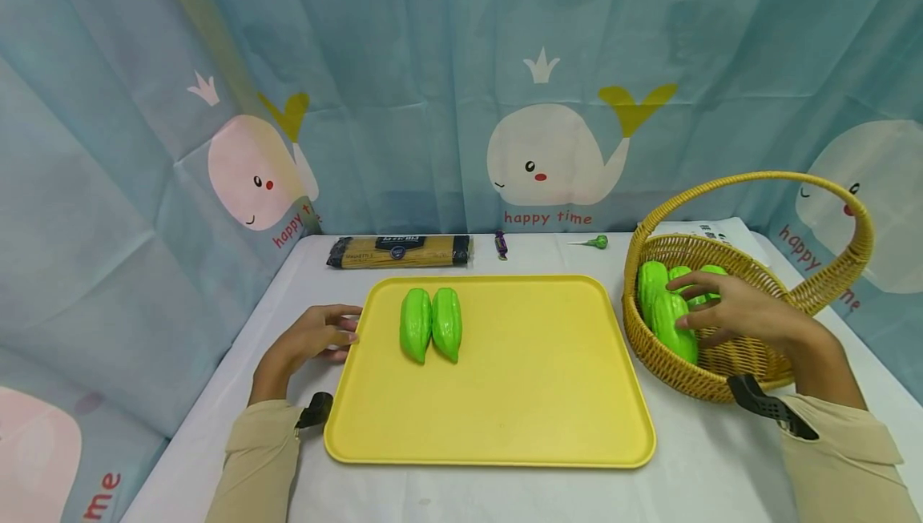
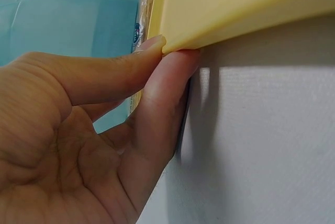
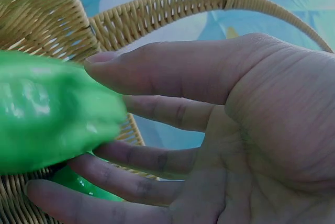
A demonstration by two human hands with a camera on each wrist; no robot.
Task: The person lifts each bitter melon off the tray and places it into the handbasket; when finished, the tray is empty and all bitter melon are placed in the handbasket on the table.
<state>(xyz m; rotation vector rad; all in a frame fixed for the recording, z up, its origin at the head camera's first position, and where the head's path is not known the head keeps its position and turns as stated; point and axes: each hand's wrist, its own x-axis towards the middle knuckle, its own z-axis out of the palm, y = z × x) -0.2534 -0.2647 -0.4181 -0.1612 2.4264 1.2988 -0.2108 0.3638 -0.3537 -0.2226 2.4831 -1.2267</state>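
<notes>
My left hand (image 1: pixel 317 335) is at the left side of a yellow tray (image 1: pixel 534 371). In the left wrist view, its thumb and forefinger pinch the tray's rim (image 2: pixel 209 28). Two glossy green bitter melons, one on the left (image 1: pixel 415 324) and one on the right (image 1: pixel 447 323), lie side by side on the tray. My right hand (image 1: pixel 750 315) reaches into a wicker basket (image 1: pixel 710 385) and holds another bitter melon (image 3: pixel 47 114) by one end between thumb and fingers. Several more bitter melons (image 1: pixel 652 279) lie in the basket, partly hidden.
Behind the tray lie a pack of spaghetti (image 1: pixel 414 253), a small purple-wrapped item (image 1: pixel 501 245) and a small green-headed item (image 1: pixel 597 242). The basket's tall handle (image 1: pixel 750 177) arches over its opening. A white printed sheet (image 1: pixel 735 235) lies behind the basket.
</notes>
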